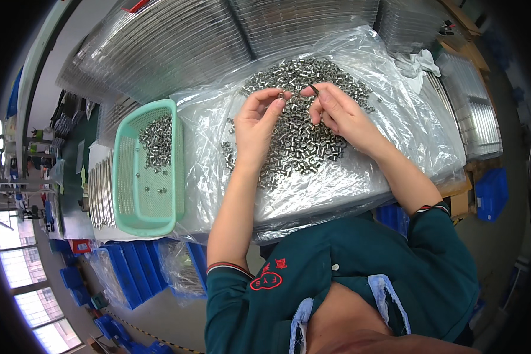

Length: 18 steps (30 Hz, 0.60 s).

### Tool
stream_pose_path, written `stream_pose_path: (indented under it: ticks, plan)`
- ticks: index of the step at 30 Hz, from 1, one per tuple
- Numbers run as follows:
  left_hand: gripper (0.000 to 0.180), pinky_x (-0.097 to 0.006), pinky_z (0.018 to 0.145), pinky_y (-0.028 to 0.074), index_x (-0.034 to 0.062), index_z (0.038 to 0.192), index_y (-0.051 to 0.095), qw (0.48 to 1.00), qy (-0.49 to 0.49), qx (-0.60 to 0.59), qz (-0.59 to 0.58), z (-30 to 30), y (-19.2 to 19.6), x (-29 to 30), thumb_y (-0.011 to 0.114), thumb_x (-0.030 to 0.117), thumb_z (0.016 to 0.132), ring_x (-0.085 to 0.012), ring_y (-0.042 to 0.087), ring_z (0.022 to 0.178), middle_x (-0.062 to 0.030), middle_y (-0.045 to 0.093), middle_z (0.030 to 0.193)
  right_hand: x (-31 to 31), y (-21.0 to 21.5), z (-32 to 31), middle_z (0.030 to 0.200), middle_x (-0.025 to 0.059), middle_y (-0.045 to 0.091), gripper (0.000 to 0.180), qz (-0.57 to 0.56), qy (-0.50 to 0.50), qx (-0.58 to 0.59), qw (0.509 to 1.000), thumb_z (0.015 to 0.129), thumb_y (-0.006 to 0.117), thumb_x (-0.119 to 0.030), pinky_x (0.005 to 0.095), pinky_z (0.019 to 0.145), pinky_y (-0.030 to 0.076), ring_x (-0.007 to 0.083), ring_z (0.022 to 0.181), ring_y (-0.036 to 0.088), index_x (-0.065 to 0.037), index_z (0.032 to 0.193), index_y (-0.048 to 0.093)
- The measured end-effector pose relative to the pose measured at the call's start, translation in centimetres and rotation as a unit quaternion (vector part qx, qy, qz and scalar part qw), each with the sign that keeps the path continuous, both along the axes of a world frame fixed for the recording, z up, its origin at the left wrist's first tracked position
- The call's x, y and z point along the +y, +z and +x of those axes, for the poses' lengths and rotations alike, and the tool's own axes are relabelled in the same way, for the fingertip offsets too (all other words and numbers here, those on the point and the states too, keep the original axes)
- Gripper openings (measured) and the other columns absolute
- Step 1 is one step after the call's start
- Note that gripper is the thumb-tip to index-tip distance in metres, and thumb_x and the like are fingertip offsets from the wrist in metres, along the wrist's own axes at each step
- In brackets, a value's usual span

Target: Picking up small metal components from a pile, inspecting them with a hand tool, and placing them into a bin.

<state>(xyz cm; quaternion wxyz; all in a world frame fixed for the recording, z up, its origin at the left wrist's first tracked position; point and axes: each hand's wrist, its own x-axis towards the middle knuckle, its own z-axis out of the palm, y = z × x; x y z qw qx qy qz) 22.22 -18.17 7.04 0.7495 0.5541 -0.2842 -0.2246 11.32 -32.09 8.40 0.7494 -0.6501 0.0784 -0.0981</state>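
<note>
A heap of small shiny metal nuts (312, 76) lies on a clear plastic sheet (407, 118) spread over the work surface. My left hand (255, 124) hovers over the heap and pinches one small metal nut (281, 94) between thumb and fingertips. My right hand (336, 112) is just to its right, holding a thin dark pointed tool (314, 89) whose tip points toward the pinched nut. The two hands are almost touching above the heap.
A mint-green plastic basket (124, 194) with several nuts in it sits left of the sheet. Stacks of clear plastic trays (171, 41) fill the back. Blue bins (130, 271) stand on the floor at left, another blue crate (491, 192) at right.
</note>
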Motion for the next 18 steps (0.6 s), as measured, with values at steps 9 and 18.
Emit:
stream_pose_path:
  ticks: [9, 18]
  plan:
    - [0.017, -0.022, 0.079, 0.043, 0.0002, 0.099, 0.058, 0.999, 0.021, -0.011, 0.027, 0.01, -0.26, -0.05, 0.057, 0.003, 0.082, -0.0109, 0.055, 0.088, -0.0064, 0.060, 0.096, 0.15, -0.41, -0.01, 0.081, 0.0047, 0.059, 0.022, -0.469, -0.135, -0.096, 0.868, 0.083, 0.055, -0.027, 0.0307, 0.059, 0.046, 0.0213, 0.071, 0.058, -0.010, 0.094, 0.060]
    - [0.015, -0.020, 0.071, 0.042, 0.0029, 0.095, 0.063, 0.983, 0.058, -0.164, 0.060, 0.36, -0.85, 0.08, 0.060, 0.007, 0.081, -0.0065, 0.054, 0.082, -0.0015, 0.061, 0.092, -0.16, -0.78, 0.07, 0.078, 0.0028, 0.058, 0.020, -0.511, -0.130, -0.100, 0.844, 0.080, 0.058, -0.026, 0.0293, 0.058, 0.046, 0.0195, 0.069, 0.058, -0.011, 0.093, 0.062]
